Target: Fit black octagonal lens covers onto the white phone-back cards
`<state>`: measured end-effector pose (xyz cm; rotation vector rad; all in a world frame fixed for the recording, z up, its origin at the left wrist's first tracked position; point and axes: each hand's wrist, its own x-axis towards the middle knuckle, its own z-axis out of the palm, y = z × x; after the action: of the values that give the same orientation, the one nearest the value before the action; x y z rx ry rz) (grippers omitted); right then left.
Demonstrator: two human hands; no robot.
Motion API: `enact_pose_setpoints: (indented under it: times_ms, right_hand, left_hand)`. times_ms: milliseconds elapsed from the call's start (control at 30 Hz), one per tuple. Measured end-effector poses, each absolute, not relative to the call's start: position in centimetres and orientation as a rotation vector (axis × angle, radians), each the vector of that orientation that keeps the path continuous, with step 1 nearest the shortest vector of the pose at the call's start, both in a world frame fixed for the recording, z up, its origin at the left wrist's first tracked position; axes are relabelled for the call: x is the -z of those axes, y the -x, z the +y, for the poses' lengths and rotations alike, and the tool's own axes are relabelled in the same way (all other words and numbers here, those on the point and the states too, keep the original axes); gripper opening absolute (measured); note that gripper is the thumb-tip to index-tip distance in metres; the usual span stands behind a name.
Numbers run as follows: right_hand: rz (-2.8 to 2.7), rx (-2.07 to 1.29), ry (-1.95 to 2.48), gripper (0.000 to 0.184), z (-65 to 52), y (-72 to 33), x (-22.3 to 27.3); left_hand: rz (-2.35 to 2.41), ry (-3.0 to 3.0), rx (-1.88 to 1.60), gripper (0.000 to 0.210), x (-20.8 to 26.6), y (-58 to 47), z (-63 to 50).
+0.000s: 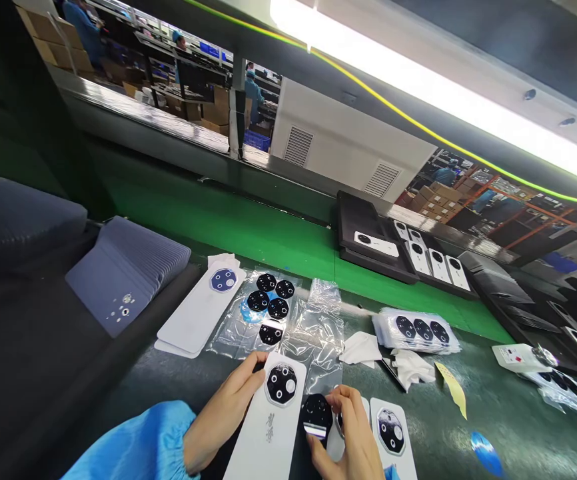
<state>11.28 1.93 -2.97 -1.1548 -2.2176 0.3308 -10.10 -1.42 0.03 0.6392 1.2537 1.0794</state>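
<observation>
My left hand is closed on the left edge of a white phone back panel with a black octagonal camera plate near its top. Between the thumb and fingers of my right hand is a black octagonal camera lens cover with a pale strip across it, just right of the panel. Another white panel lies to the right of that hand, and one more is partly hidden beneath it. Past my left hand, several black lens covers sit on clear plastic film.
White panels lie stacked at left, near a row of dark blue sheets. Crumpled wipes, a bagged stack of lens covers and a white bottle stand rightward. Black trays hold panels at the back, under a light tube.
</observation>
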Motion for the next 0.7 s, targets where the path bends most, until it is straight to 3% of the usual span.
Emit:
enact_pose_setpoints:
  times_ms: [233,433,700]
  right_hand:
    - [-2.207,-0.274,1.143,0.036,2.3,-11.2,2.5]
    - [-2.451,-0.228,0.872,0.039,3.7,-12.3,0.6]
    - [-2.468,-0.221,0.914,0.041,3.8,-12.7,0.4]
  left_hand:
    - [1.239,-0.659,-1.066,0.047,-0.1,10.1,-1.5]
    - [1.293,-0.652,-1.090,0.048,0.4,10.2,-1.4]
    - [1.289,-0.707,-1.054,0.049,0.2,10.2,-1.5]
